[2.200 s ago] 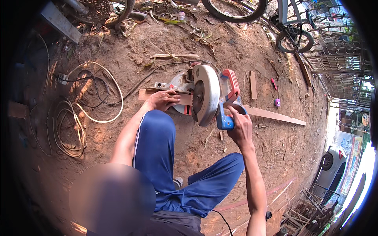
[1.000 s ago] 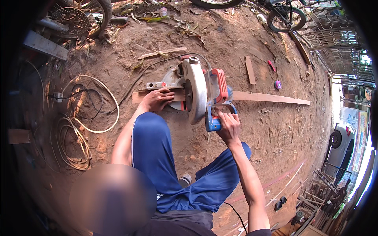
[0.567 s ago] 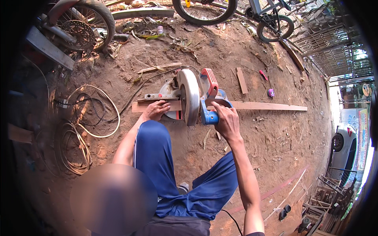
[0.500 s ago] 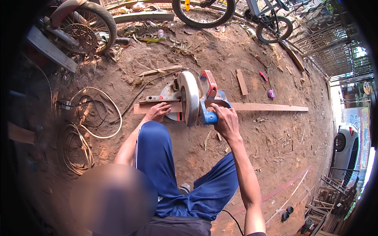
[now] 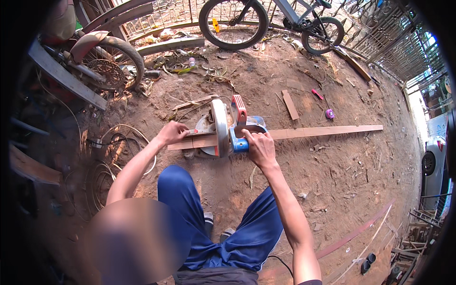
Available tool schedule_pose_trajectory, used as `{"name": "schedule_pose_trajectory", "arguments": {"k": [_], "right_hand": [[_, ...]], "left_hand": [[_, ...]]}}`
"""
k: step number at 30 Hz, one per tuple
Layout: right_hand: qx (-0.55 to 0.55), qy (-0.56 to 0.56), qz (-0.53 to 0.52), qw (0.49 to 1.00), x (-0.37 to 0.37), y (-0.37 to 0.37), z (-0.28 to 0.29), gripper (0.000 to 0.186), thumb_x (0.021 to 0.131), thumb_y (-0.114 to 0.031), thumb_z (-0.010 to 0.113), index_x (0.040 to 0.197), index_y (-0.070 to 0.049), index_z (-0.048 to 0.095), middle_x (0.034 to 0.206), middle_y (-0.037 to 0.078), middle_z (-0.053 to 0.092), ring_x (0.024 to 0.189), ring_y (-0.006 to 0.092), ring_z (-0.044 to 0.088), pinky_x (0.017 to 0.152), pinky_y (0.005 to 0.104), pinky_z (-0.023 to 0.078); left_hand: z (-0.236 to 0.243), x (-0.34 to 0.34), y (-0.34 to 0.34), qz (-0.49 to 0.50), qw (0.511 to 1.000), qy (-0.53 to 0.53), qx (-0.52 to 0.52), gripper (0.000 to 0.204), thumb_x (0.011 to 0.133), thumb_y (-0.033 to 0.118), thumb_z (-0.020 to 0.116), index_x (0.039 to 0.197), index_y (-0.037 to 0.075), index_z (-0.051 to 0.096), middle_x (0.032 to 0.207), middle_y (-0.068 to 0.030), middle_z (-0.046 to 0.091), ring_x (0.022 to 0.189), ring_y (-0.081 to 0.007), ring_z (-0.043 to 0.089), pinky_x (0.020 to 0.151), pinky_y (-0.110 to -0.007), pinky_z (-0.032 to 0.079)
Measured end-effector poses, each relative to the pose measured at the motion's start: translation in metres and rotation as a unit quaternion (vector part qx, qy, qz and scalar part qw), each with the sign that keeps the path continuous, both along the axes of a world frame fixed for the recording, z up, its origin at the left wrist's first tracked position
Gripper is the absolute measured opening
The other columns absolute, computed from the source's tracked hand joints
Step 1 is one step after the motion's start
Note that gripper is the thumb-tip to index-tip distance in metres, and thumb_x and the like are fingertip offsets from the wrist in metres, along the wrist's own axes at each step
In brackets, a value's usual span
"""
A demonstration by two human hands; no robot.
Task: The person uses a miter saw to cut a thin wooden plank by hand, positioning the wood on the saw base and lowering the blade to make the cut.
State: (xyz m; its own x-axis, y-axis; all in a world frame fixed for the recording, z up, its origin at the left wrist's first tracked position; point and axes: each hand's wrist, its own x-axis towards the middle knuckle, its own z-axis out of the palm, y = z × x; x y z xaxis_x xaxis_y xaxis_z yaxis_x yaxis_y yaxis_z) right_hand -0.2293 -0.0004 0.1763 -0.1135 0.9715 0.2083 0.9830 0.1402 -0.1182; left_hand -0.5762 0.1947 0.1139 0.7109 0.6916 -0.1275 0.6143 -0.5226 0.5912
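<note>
- Having the miter saw (image 5: 220, 126) standing on bare soil (image 5: 332, 175), approx. mid-view, in front of the knees; seeing its pale guard upright, almost edge-on.
- Seeing a long reddish-brown board (image 5: 327, 131) lying across the saw, passing behind the guard, reaching out short on L side and far on R.
- Clasping the blue handle (image 5: 241, 145) of the saw w/ R hand (image 5: 260, 148), back of hand facing up.
- Seeing also a red carry handle (image 5: 239, 109), just beyond the blue one.
- Holding L hand (image 5: 172, 133) near the board's short L end, fingers bending; not being able to tell whether touching or pinching smth.
- Having both hands apart, w/ guard btwn.
- Finding thin wood strip (image 5: 197, 101) lying beyond the saw; to R, short flat wood piece (image 5: 290, 105), pink-handled tool (image 5: 317, 94), small purple thing (image 5: 329, 114).
- Seeing on L side a pale cable (image 5: 156, 156) lying in loops, partly behind L forearm.
- Bending legs in blue trousers (image 5: 183, 190) nearer to camera.
- Noticing farther off: bicycle (image 5: 294, 16) at top, motorbike wheel (image 5: 140, 66) upper L, white car (image 5: 432, 164) far R.
</note>
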Motion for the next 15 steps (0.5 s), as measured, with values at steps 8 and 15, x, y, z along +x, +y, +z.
{"name": "schedule_pose_trajectory", "arguments": {"k": [8, 15], "right_hand": [[-0.009, -0.003, -0.017, 1.0, 0.004, -0.002, 0.004, 0.04, 0.089, -0.01, 0.062, 0.129, -0.015, 0.065, 0.086, 0.008, 0.072, 0.083, 0.0243, 0.07, 0.081, 0.0407, 0.05], [-0.003, -0.001, -0.014, 1.0, 0.001, 0.0, 0.002, 0.041, 0.086, -0.009, 0.066, 0.126, -0.016, 0.065, 0.084, 0.008, 0.07, 0.083, 0.0259, 0.07, 0.083, 0.0412, 0.051]], "left_hand": [[-0.016, 0.001, 0.042, 0.464, 0.885, 0.029, -0.037, 0.095, 0.068, 0.046, 0.092, 0.142, 0.0, 0.053, 0.133, -0.0258, 0.063, 0.124, -0.0359, 0.061, 0.109, -0.044, 0.048], [-0.09, 0.052, -0.053, 0.621, 0.756, 0.106, -0.178, 0.171, 0.043, 0.063, 0.1, 0.159, -0.011, -0.002, 0.162, -0.0351, 0.017, 0.153, -0.0445, 0.021, 0.124, -0.057, 0.023]]}}
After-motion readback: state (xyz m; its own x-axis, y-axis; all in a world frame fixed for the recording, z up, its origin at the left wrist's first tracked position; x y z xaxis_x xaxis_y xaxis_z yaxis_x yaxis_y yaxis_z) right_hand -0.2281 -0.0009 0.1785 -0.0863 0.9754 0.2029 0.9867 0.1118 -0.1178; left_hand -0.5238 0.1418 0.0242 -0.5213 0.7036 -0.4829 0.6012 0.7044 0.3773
